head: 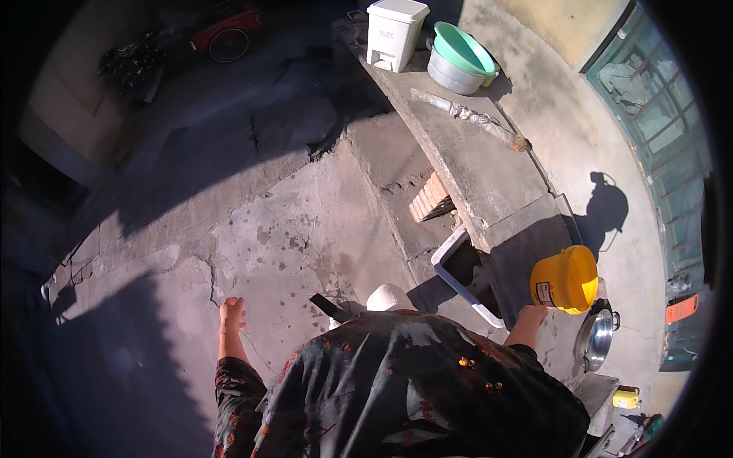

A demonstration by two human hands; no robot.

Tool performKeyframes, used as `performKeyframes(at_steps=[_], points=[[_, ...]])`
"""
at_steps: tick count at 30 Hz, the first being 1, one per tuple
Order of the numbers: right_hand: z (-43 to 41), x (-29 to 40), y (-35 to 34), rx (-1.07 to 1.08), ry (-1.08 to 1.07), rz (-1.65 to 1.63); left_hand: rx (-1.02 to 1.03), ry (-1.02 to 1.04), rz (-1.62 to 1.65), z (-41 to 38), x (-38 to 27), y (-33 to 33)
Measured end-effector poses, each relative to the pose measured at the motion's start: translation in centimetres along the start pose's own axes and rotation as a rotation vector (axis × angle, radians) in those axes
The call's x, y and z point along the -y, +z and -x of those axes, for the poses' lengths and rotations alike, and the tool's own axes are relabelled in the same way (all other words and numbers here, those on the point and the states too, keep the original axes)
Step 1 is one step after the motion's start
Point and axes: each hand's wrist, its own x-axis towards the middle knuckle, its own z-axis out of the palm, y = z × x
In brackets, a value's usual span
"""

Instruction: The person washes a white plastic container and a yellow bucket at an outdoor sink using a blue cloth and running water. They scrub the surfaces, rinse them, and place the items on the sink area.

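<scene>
Over the concrete ground, my left hand (pixel 232 312) hangs out to the left with loosely curled fingers and holds nothing visible. My right hand (pixel 534 314) is at the near edge of a yellow plastic bucket (pixel 564 280) with a label; whether it grips the bucket cannot be told. A rectangular basin (pixel 446 252) with a pale rim and dark inside lies left of that hand, beside the raised ledge. In front of my dark patterned garment, a rounded white thing (pixel 389 298) and a flat black bar (pixel 329 308) show, both partly hidden.
The concrete ledge (pixel 475 166) carries a white pedal bin (pixel 395 34), a green basin (pixel 464 48) in a grey tub and a wrapped bundle (pixel 467 114). Ridged blocks (pixel 430 197) stand beneath its edge. A metal pot (pixel 598 340) and yellow container (pixel 625 399) are at right. Cracks cross the ground.
</scene>
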Motion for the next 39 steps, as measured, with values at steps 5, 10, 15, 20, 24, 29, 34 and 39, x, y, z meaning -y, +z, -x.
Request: performKeyframes(at_steps=[5, 10, 15, 20, 24, 29, 34, 39], points=[[2.4, -4.4, 7.8, -0.094, -0.304, 0.058, -0.297, 0.654, -0.401, -8.3, -22.1, -1.6], [11.8, -8.1, 20.9, 0.151, -0.801, -0.076, -0.385, 0.474, -0.639, -7.0, -36.9, 2.6], [26.6, -11.3, 36.7, 0.331, -0.801, 0.150, -0.227, 0.512, -0.578, -13.1, -45.1, 7.3], [43.6, -11.1, 46.8, 1.140, -0.666, -0.068, -0.073, 0.677, -0.542, -17.9, -57.9, 14.6], [53.2, -11.3, 54.0, 1.334, -0.643, 0.104, 0.054, 0.990, -0.469, -20.9, -71.6, 21.9], [64.5, -12.7, 63.4, 1.351, -0.611, 0.286, 0.308, 1.264, -0.305, -25.0, -89.8, 30.6], [65.9, -12.6, 75.0, 1.341, -0.568, 0.505, 0.629, 1.257, -0.297, -24.7, -100.4, 38.7], [66.2, -14.0, 75.9, 1.372, -0.631, 0.662, 1.388, 0.994, 0.217, -20.4, -101.5, 39.3]])
